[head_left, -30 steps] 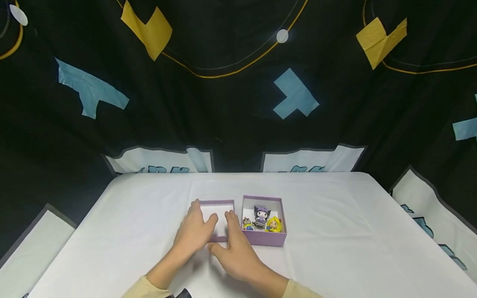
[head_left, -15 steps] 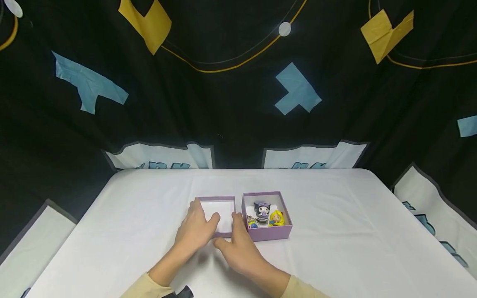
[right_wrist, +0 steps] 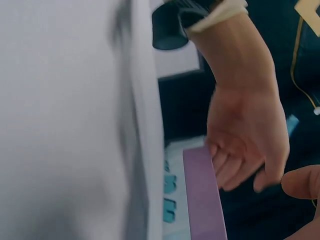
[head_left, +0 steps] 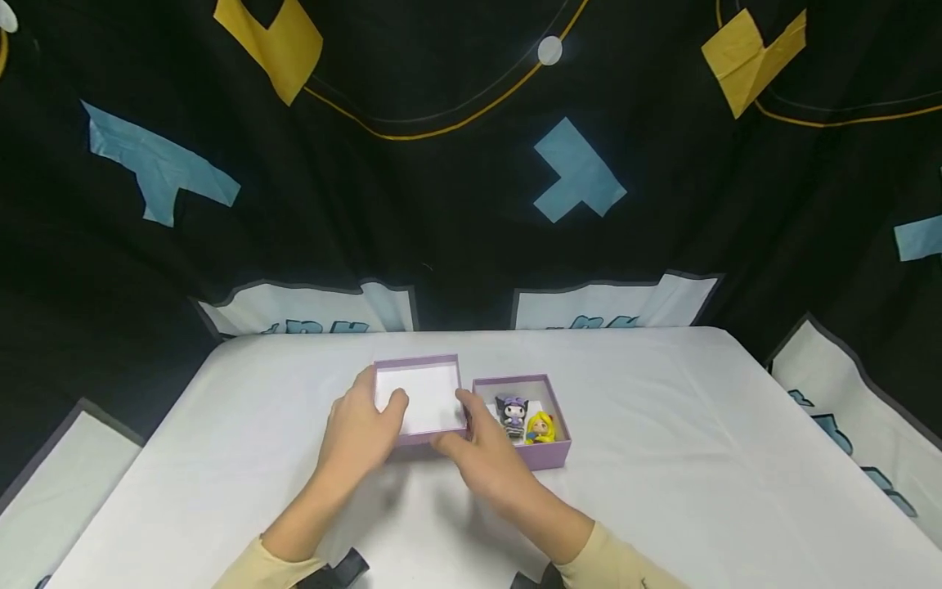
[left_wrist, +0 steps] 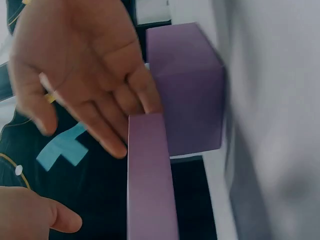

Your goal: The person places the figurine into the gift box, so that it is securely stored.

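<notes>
A shallow purple box lid (head_left: 418, 399), its white inside facing up, is raised a little over the table between my two hands. My left hand (head_left: 361, 425) holds its left side, fingers along the outer wall and thumb over the inside. At the right side, my right hand (head_left: 489, 450) holds it, with the thumb near the front corner. Just right of the lid stands a deeper purple box (head_left: 545, 456), partly behind my right fingers. Inside it are a figurine with a black and purple hood (head_left: 513, 415) and a yellow-haired figurine (head_left: 540, 428).
A white cloth covers the table (head_left: 662, 409). Behind it hangs a black curtain (head_left: 441, 213) with yellow and blue shapes. Dark wrist gear (head_left: 334, 570) shows by the left sleeve.
Both hands have lifted the lid off the table and moved it slightly away and left. Earlier it lay flat. The small figurine at the box's left is now hidden by my right hand.
</notes>
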Action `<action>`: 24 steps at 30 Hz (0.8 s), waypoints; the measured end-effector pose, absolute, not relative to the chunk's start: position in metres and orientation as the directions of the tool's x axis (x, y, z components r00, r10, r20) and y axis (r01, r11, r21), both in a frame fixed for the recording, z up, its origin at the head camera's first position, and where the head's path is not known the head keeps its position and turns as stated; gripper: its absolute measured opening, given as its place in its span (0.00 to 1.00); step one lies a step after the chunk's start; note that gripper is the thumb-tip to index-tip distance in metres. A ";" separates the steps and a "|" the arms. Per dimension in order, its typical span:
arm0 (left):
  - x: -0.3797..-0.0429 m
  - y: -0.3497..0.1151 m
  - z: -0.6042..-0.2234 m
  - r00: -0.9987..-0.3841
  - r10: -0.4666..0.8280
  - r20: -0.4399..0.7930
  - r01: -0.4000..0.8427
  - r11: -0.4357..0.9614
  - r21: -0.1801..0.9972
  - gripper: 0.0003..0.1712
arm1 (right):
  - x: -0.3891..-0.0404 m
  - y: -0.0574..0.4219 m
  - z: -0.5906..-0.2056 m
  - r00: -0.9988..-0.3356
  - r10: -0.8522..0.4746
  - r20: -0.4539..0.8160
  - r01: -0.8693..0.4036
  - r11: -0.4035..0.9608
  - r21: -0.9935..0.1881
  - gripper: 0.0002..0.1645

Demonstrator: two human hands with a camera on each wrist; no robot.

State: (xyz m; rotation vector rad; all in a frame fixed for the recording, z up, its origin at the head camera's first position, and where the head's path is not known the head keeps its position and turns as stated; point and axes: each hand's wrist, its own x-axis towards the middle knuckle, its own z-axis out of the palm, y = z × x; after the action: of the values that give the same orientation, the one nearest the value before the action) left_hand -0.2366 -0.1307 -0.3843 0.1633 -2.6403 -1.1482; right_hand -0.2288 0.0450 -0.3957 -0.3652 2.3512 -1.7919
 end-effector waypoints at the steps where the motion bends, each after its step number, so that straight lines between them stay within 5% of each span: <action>1: -0.237 -0.132 -0.382 -0.959 -0.204 0.199 0.013 0.667 0.745 0.36 | -0.230 0.048 -0.393 -0.958 -0.286 0.023 -0.094 0.238 -0.967 0.44; 15: -0.247 -0.109 -0.378 -0.972 -0.178 0.152 0.093 0.301 0.949 0.37 | -0.249 0.095 -0.374 -0.976 -0.193 0.101 -0.152 0.275 -0.949 0.32; 24: -0.253 -0.078 -0.372 -0.951 -0.202 0.235 0.178 0.263 0.948 0.37 | -0.257 0.121 -0.370 -0.972 -0.172 0.161 -0.201 0.243 -0.949 0.31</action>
State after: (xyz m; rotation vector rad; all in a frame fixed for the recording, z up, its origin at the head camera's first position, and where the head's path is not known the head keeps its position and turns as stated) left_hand -0.2535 -0.0784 -0.3716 0.0223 -2.2300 -1.7376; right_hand -0.2570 0.1214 -0.3699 -0.3742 2.4953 -1.9110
